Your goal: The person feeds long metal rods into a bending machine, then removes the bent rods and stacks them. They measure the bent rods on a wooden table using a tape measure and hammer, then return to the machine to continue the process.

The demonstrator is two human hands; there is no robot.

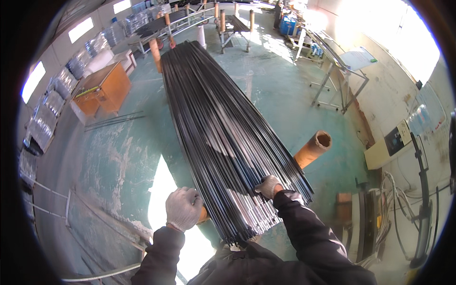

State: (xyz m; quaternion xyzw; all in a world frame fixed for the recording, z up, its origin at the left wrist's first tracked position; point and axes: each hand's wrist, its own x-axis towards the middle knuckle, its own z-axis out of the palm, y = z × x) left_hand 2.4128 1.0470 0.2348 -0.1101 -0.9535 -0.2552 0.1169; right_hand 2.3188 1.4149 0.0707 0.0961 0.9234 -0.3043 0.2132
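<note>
A long stack of thin black rods (216, 123) stretches away from me, its near ends glinting in sunlight. My right hand (269, 186), in a pale work glove, is on top of the stack toward its right side. Its fingers are curled down and closed on a black rod. Beside the stack's near left edge is my left hand (184, 208), in a matching glove and closed like a fist. Whatever it may hold is hidden by the fingers.
Orange-brown tube posts (313, 148) stand along the stack's sides. At the left is a wooden desk (102, 90), with a few loose rods (114, 121) on the green floor. Metal-framed stands (339, 71) are at the right. Cables (394, 199) hang by the near right wall. Another person (278, 15) stands far back.
</note>
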